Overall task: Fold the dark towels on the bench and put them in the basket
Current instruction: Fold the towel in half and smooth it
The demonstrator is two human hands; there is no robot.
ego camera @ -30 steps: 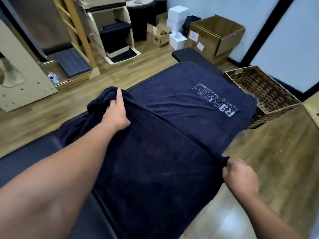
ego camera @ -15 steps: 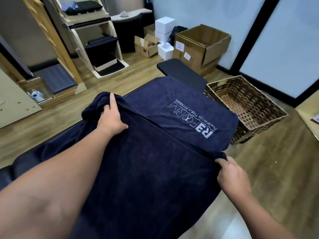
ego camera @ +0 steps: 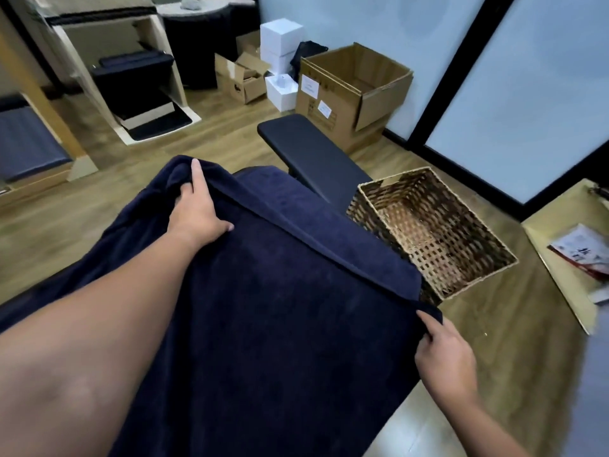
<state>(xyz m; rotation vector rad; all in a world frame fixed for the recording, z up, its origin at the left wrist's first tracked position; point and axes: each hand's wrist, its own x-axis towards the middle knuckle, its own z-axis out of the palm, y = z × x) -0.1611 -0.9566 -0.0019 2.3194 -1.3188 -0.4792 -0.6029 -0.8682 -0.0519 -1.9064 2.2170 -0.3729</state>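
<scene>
**Fold edge running far-left to near-right, both hands on its ends**

Dark towel (ego camera: 280, 324) is lying over the black bench (ego camera: 316, 159), covering the near part and draping off the near-right side. The padded far end of the bench is showing bare.

Left hand (ego camera: 196, 212) is gripping the far-left corner, thumb and curled fingers bunching the cloth, index finger pointing away along the top. Right hand (ego camera: 445, 354) is pinching the near-right corner at the hem. The folded edge between the two grips is forming one straight ridge, far-left to near-right, and that is the towel's working axis now.

Wicker basket (ego camera: 431, 232) is sitting on the floor to the right of the bench, just beside the towel's right edge, holding nothing visible. Right hand is the nearer one to it.

My read: the fold isn't finished, so the next move likely carries this ridge toward the far end, both hands travelling together to keep it square.
</scene>
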